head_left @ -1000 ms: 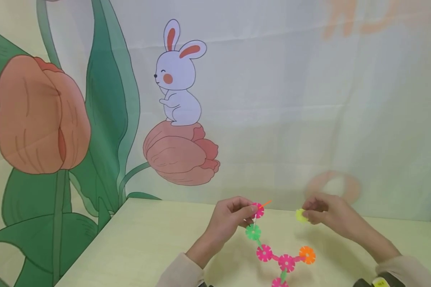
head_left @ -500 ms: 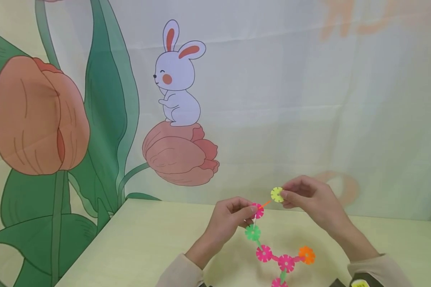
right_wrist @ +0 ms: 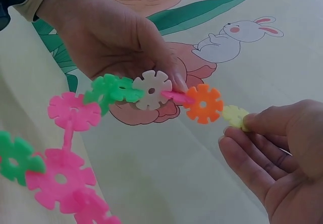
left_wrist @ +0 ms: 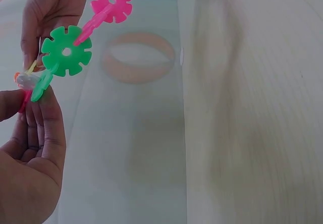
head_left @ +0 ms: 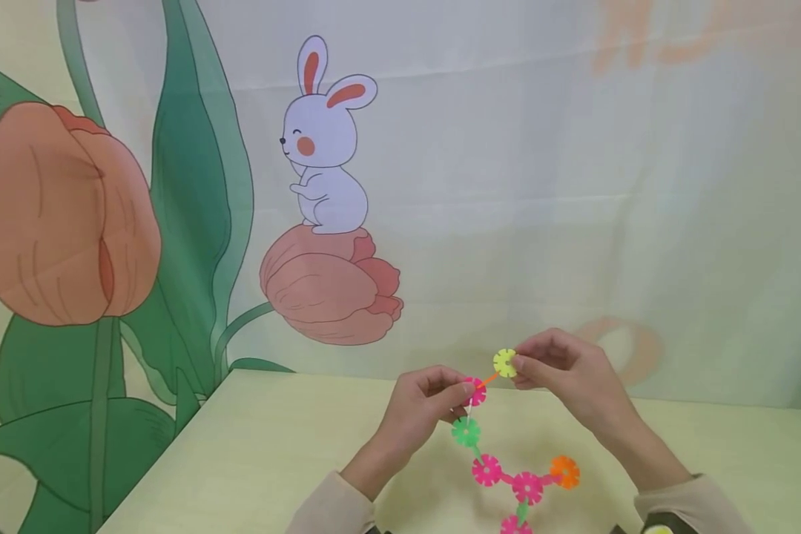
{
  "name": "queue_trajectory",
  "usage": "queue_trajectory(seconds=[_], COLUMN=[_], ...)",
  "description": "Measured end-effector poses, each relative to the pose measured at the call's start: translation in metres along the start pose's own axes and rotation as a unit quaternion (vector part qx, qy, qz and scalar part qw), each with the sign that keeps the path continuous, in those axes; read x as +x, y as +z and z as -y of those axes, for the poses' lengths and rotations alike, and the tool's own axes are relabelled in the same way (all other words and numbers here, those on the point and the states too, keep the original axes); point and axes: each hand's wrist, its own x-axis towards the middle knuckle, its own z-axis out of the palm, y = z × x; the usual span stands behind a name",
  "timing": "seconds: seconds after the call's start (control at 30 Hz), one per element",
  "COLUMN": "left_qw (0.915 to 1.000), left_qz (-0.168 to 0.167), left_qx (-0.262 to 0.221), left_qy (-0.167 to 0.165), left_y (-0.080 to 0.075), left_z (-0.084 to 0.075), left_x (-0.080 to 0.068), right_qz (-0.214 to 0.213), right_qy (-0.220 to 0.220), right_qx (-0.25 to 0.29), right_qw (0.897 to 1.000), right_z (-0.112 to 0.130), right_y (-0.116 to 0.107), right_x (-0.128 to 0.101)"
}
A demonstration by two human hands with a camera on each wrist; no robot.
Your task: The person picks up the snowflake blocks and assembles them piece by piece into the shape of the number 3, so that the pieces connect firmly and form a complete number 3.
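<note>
A chain of plastic snowflake discs (head_left: 487,470) hangs from my left hand (head_left: 434,400), which pinches its top at a pink disc (head_left: 476,391). Below come a green disc (head_left: 466,431), more pink ones and an orange one (head_left: 564,472) near the table (head_left: 274,460). My right hand (head_left: 554,367) pinches a yellow disc (head_left: 505,363) and holds it against the orange disc (right_wrist: 203,103) at the chain's upper end. The right wrist view shows the white disc (right_wrist: 151,89) and the yellow disc (right_wrist: 235,116) touching the orange one. The left wrist view shows the green disc (left_wrist: 66,51).
A pale wooden table stands against a printed backdrop with a white rabbit (head_left: 323,163) on a tulip and a large tulip (head_left: 60,215) at the left. The table's left edge runs diagonally toward the near left.
My right hand lifted the yellow disc from low on the right up and left to the orange disc at the chain's top. The left hand and chain stayed nearly still.
</note>
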Motion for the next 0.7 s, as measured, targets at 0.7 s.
queue_trajectory(seconds=[0.7], left_qw=[0.9999], left_qz=[-0.002], left_qx=[0.005], left_qy=[0.015], left_y=[-0.0004], left_z=[0.0007], left_x=[-0.0011], right_qz=[0.004], right_qy=[0.001], right_qx=[0.028], right_qw=[1.0], right_z=[-0.002], right_y=[0.0098], right_x=[-0.0025])
